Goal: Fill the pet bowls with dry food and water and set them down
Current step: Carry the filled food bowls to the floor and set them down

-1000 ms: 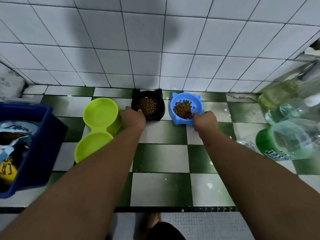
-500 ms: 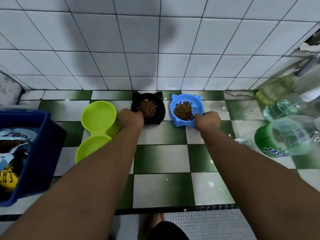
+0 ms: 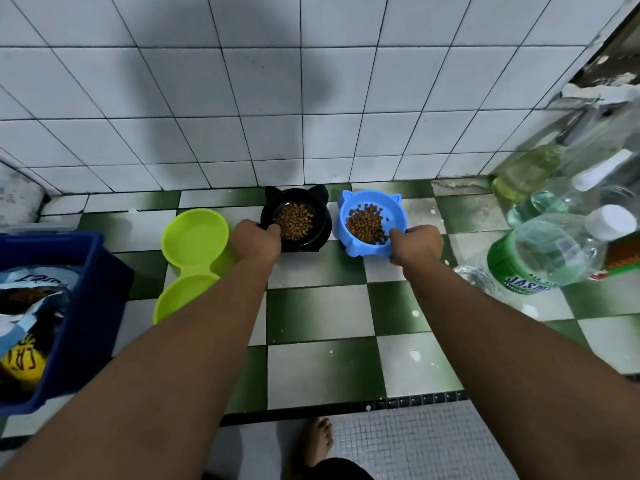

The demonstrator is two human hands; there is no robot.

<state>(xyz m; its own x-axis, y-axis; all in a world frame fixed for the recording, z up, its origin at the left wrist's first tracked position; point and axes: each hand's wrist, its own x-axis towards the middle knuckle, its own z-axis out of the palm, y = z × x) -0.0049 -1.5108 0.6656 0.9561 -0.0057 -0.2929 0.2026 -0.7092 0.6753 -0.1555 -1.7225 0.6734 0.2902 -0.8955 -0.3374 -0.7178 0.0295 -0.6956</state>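
Two kibble bowls held at the ledge's back edge
Left hand (image 3: 255,240) grips the black bowl (image 3: 295,220); right hand (image 3: 416,243) grips the blue bowl (image 3: 372,221).

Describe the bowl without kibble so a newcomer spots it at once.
At the foot of the white tiled wall, three bowls sit on the green-and-white checkered tiles. It is the leftmost, the lime green double bowl, between the dark blue crate and the black bowl. Unlike that one and the blue bowl, both holding kibble, it has two joined round basins with no food showing.
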